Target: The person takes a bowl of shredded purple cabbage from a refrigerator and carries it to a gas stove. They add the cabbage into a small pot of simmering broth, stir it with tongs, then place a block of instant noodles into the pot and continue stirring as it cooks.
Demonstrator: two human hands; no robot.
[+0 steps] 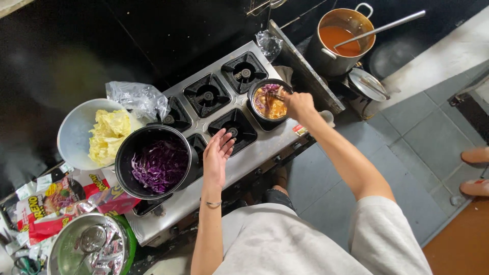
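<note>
My right hand (298,104) reaches over a small black pot (257,114) of noodles with purple cabbage in orange broth and holds chopsticks (276,95) dipped into it. The pot sits on a burner of a steel multi-burner stove (257,148). My left hand (217,151) hovers empty, fingers spread, palm turned up, just right of a black bowl (124,173) holding shredded purple cabbage (159,165). A thin bracelet is on my left wrist.
A white bowl (73,133) of pale shredded cabbage and a crumpled plastic bag (136,98) lie left of the stove. Snack packets (48,206) and a steel lid (86,247) are at bottom left. A large steel pot (327,56) of orange soup with a ladle (382,28) stands behind. Someone's feet (476,170) show at right.
</note>
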